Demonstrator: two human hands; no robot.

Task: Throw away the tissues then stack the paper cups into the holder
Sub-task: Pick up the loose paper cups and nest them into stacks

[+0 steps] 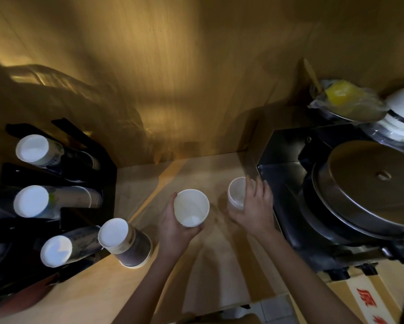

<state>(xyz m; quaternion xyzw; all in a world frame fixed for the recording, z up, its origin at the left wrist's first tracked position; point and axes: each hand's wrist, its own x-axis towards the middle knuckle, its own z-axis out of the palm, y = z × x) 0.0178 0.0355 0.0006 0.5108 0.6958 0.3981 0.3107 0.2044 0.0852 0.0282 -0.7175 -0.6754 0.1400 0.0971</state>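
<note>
Black cup holder [56,174] at far left, three stacks of paper cups lying in its slots, white bottoms facing the camera. Just right of it an upside-down cup stack [126,244] stands on the wooden counter [196,277]. Left hand [173,223] wrapped around an open white cup [191,208], mouth up, held over the counter. Right hand [254,209] closed on a second white cup [237,194], tilted, near the black appliance [359,188]. No tissues visible.
</note>
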